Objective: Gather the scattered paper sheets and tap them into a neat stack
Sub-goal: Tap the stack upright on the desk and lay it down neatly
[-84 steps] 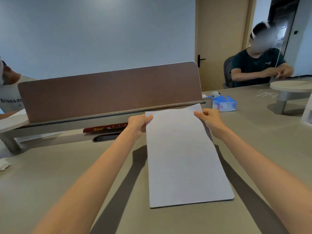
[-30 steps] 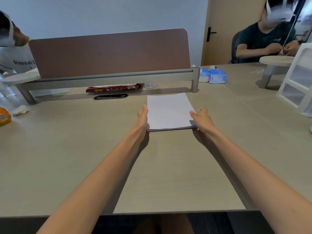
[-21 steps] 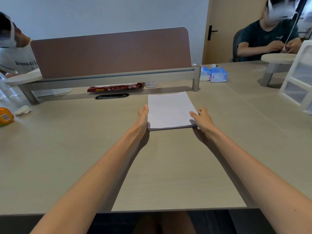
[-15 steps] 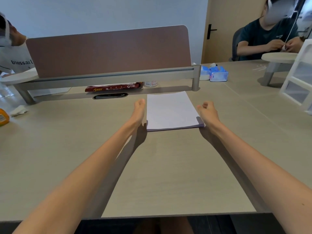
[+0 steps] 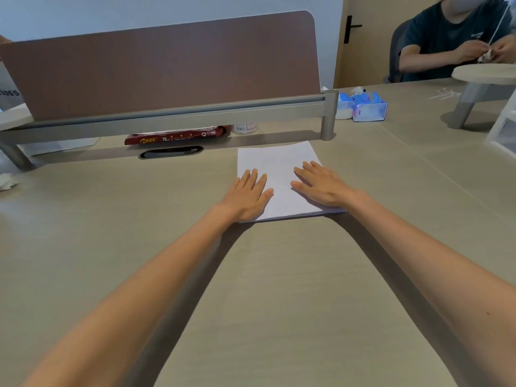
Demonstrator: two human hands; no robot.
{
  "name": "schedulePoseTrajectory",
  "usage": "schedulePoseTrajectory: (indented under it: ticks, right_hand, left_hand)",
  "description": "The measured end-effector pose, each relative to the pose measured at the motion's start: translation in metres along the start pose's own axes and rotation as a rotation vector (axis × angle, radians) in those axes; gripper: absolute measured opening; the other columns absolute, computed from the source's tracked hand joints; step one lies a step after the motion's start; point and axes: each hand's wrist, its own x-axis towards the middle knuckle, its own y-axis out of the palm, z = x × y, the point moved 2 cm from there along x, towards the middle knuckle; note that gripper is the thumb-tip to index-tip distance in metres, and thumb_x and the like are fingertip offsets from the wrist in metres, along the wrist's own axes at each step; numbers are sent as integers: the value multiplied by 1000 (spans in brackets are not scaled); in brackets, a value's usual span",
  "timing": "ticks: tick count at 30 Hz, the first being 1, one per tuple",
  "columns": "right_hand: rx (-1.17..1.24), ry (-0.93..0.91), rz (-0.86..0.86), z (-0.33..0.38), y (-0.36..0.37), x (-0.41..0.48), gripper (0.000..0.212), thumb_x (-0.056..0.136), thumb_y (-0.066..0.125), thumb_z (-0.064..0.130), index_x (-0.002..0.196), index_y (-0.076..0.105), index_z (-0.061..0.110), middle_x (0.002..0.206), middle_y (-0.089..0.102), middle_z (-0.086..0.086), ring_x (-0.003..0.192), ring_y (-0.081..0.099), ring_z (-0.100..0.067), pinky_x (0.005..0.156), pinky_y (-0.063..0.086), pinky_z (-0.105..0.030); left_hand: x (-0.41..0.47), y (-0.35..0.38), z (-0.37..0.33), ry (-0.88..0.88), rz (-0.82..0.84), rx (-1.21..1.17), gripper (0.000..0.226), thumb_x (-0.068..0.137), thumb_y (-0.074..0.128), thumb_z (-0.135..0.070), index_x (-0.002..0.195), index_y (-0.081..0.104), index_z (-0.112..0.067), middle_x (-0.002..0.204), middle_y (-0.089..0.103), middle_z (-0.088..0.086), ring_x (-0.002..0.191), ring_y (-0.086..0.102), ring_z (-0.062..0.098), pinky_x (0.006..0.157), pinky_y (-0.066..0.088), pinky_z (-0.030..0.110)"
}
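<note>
A stack of white paper sheets lies flat on the beige table, its edges lined up, just in front of the desk divider. My left hand rests palm down on the stack's near left corner with fingers straight. My right hand lies flat on the right half of the stack, fingers spread and straight. Both hands cover the near part of the top sheet.
A brown divider panel on a grey rail stands behind the stack, with a red packet and a small bottle under it. Blue tissue packs sit to the right. A person works at the far right beside a round stand.
The stack was held upright, then laid flat. My hands squared its sides with their edges and have now turned palm down onto the top sheet.
</note>
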Motion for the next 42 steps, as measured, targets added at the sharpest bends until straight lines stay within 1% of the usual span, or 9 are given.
schedulePoseTrajectory:
  ticks: [3, 9, 13, 20, 22, 25, 30, 34, 42]
  right_hand:
    - [38, 30, 4, -3, 11, 0, 65, 99, 17, 57, 155, 10, 24, 163, 0, -1, 150, -1, -19, 121, 4, -42]
    - [12, 35, -30, -3, 14, -3, 65, 99, 15, 58, 155, 9, 26, 163, 0, 0, 150, 0, -18, 121, 4, -41]
    - [-30, 26, 6, 0, 14, -3, 65, 99, 13, 58, 155, 9, 25, 163, 2, -2, 150, 2, -20, 121, 4, -43]
    - [-68, 25, 90, 2, 5, -6, 64, 100, 11, 55, 155, 5, 23, 163, -3, -2, 150, -2, -21, 121, 1, -45]
    - [-42, 17, 61, 3, -1, -9, 60, 102, 14, 48, 155, 8, 18, 163, -3, -4, 150, -2, -21, 121, 4, -44]
    - [16, 9, -58, 0, -15, -10, 54, 105, 22, 37, 153, 17, 12, 163, 3, -6, 150, 2, -23, 119, 9, -42]
    - [223, 107, -156, -17, -32, 19, 60, 103, 21, 46, 153, 18, 14, 161, 17, -5, 148, 17, -24, 118, 15, -40]
    - [143, 105, -136, -14, -35, 50, 61, 102, 22, 48, 153, 21, 14, 161, 17, -6, 147, 18, -26, 117, 17, -41]
    - [-41, 41, -97, -15, -13, 91, 52, 104, 25, 37, 148, 31, 10, 158, 25, -9, 143, 26, -27, 114, 23, -39]
  left_hand:
    - [-3, 3, 1, -10, -57, -54, 61, 103, 10, -48, 156, -2, -20, 163, -11, 4, 150, -12, 22, 122, -3, 41]
    - [-4, 5, 0, -7, -74, -51, 60, 103, 11, -47, 156, -1, -20, 163, -9, 5, 150, -10, 22, 122, -2, 42]
    - [-3, 4, 1, -19, -40, -33, 60, 103, 10, -46, 156, -1, -21, 164, -9, 5, 150, -10, 22, 122, -3, 44]
    - [-8, -5, -3, -12, -54, -88, 58, 104, 16, -41, 156, 11, -17, 164, 3, 7, 151, -1, 23, 121, 2, 44]
    - [-10, -8, -7, -6, -75, -118, 55, 105, 16, -35, 155, 10, -13, 164, 1, 8, 151, -4, 24, 121, 2, 43]
    - [-6, -16, -4, -17, -196, -205, 54, 106, 17, -34, 156, 9, -15, 164, -2, 8, 151, -6, 23, 120, -2, 42]
    - [25, -39, 3, -13, -259, -214, 55, 105, 14, -39, 156, 13, -17, 164, 1, 8, 151, -2, 21, 121, -2, 40]
    - [61, -50, -3, 5, -243, -126, 55, 106, 15, -37, 155, 16, -14, 163, 3, 9, 151, 0, 21, 122, -2, 39]
    - [105, -32, 7, -45, -170, -43, 56, 106, 17, -33, 155, 10, -7, 163, 0, 11, 151, -1, 24, 122, 0, 38]
